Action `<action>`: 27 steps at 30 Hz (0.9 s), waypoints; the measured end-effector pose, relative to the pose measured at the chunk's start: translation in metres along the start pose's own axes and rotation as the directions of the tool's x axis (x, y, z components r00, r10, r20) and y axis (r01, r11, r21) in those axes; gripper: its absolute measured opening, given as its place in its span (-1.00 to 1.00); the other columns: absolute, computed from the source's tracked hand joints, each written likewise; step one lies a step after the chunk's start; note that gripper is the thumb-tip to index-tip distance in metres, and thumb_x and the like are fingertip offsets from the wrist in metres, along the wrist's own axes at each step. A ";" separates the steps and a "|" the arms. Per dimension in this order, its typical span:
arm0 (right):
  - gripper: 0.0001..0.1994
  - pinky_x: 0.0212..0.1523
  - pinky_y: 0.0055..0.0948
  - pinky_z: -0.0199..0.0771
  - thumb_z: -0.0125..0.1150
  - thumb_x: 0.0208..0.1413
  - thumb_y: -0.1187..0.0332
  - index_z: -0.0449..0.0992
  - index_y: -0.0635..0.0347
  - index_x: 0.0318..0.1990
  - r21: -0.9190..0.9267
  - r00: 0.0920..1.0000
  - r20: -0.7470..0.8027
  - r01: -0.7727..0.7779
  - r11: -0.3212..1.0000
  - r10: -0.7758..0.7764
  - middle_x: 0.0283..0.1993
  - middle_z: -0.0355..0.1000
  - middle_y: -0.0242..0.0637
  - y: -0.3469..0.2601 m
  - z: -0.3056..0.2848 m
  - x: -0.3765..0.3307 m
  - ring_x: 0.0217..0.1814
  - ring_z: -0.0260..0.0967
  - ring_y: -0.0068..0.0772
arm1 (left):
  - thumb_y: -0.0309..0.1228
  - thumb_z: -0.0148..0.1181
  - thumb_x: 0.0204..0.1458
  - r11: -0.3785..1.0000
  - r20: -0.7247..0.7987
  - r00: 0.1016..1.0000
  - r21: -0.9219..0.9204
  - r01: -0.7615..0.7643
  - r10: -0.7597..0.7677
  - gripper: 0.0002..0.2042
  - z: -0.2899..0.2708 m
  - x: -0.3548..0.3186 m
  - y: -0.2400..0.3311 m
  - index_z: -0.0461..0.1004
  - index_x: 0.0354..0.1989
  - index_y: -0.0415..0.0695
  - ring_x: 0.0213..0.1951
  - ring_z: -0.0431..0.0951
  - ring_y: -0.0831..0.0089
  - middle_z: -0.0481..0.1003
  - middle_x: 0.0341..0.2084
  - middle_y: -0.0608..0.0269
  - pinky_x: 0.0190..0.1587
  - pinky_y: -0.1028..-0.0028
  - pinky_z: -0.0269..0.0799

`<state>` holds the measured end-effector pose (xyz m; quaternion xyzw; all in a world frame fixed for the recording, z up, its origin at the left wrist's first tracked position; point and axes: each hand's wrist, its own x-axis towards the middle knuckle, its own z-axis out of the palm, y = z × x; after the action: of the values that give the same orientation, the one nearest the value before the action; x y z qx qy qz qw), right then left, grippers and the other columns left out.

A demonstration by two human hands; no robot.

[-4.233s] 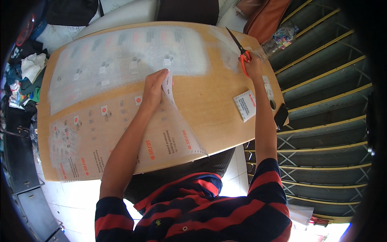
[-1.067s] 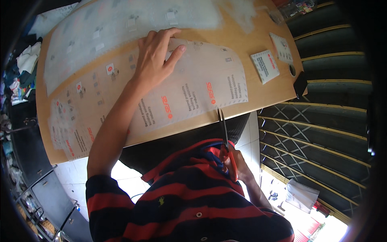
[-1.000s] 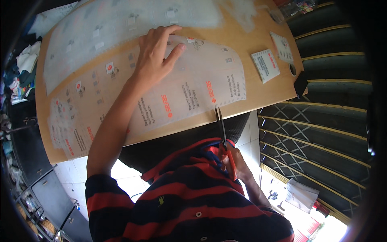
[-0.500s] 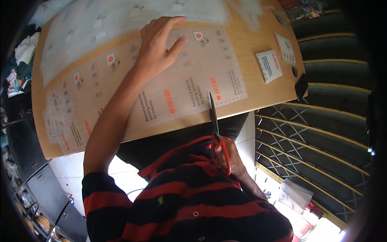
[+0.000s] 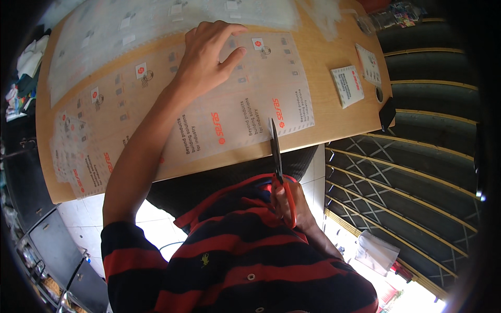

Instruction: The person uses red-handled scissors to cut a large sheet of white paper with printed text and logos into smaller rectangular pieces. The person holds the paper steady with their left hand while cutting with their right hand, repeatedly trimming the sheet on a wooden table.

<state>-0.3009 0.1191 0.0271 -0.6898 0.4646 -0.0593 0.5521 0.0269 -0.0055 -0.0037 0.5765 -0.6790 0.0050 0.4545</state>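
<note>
Pressing our left hand (image 5: pixel 211 57) flat, fingers spread, we pin a translucent printed plastic sheet (image 5: pixel 209 104) to the tan wooden surface (image 5: pixel 334 117). Our right hand (image 5: pixel 292 208) is closed around the red handles of steel-bladed scissors (image 5: pixel 276 156), near our red-and-navy striped shirt (image 5: pixel 245 261); the blades meet the sheet's near edge, right of centre. A small white printed packet (image 5: pixel 348 86) lies to the right, well apart from the sheet.
</note>
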 end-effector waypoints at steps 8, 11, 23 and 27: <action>-0.33 -0.71 -0.54 0.29 -0.22 0.28 -0.26 0.34 0.29 -0.45 -0.001 0.999 0.023 -0.047 0.999 0.047 -0.71 0.29 -0.35 -0.012 -0.002 0.002 -0.75 0.32 -0.54 | -0.38 0.26 0.06 1.000 0.018 1.000 0.001 0.012 -0.012 -0.69 0.000 -0.001 -0.001 0.49 0.01 -0.06 -0.05 0.44 0.21 0.55 -0.15 0.26 0.07 0.23 0.28; -0.29 -0.71 -0.52 0.29 -0.26 0.27 -0.29 0.35 0.29 -0.48 -0.002 0.999 0.010 -0.054 0.999 0.054 -0.73 0.28 -0.34 -0.013 0.000 0.002 -0.76 0.32 -0.52 | -0.38 0.26 0.06 1.000 0.019 1.000 0.000 0.006 -0.006 -0.69 0.000 -0.001 0.000 0.49 0.01 -0.05 -0.05 0.44 0.21 0.55 -0.15 0.27 0.06 0.23 0.28; -0.17 -0.67 -0.43 0.30 -0.40 0.29 -0.31 0.38 0.28 -0.70 -0.074 0.999 0.003 -0.032 0.997 0.032 -0.83 0.23 -0.34 -0.015 0.001 0.003 -0.77 0.29 -0.45 | -0.24 0.29 0.03 0.983 0.090 0.984 0.087 -0.162 0.154 -0.63 0.001 -0.005 0.011 0.46 0.01 -0.07 -0.03 0.40 0.22 0.49 -0.13 0.22 0.17 0.09 0.12; -0.23 -0.68 -0.44 0.30 -0.40 0.33 -0.22 0.38 0.31 -0.62 0.033 0.997 0.076 0.017 0.999 -0.020 -0.77 0.29 -0.28 -0.012 -0.004 0.007 -0.76 0.30 -0.46 | -0.16 0.27 0.04 0.981 0.159 0.974 0.078 -0.176 0.162 -0.56 0.004 -0.013 0.033 0.44 0.06 -0.09 0.01 0.38 0.23 0.47 -0.08 0.18 0.21 0.04 0.09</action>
<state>-0.2919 0.1111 0.0356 -0.6867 0.4358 -0.0457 0.5801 -0.0023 0.0136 0.0025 0.5357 -0.7571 0.0310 0.3726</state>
